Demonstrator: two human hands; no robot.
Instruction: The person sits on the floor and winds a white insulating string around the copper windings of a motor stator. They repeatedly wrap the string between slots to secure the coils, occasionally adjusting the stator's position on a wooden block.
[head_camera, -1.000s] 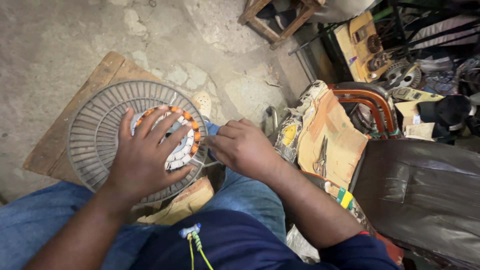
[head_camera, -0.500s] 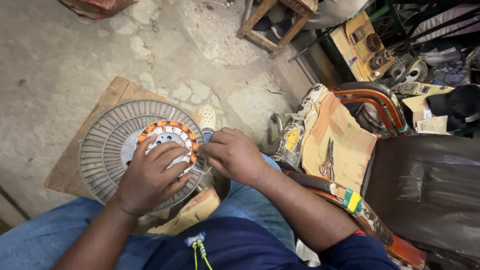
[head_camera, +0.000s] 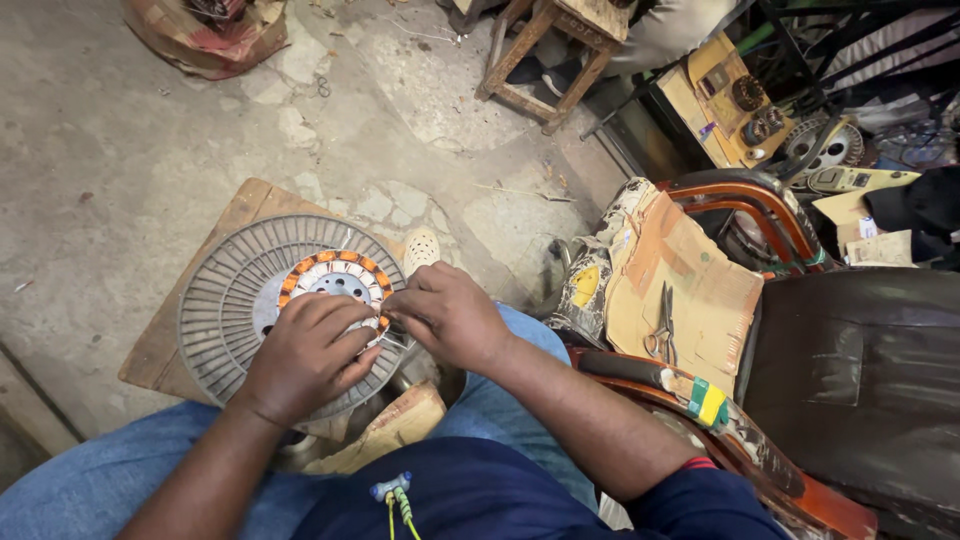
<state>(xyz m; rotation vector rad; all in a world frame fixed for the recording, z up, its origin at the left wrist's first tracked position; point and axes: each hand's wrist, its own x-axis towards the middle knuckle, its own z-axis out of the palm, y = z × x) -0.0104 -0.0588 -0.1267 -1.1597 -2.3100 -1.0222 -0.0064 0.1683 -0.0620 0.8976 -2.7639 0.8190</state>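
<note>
Both hands meet at the near right edge of a round motor stator (head_camera: 335, 280) ringed with orange-wound coils. The left hand (head_camera: 305, 355) rests flat over its near side, fingers curled; the right hand (head_camera: 445, 315) pinches closed at the coil edge. The stator lies flat, axis pointing up, centred on a grey ribbed disc (head_camera: 225, 300) atop a wooden board (head_camera: 245, 205). Right, scissors (head_camera: 662, 325) lie on brown cardboard (head_camera: 690, 290) across a chair (head_camera: 850, 370).
</note>
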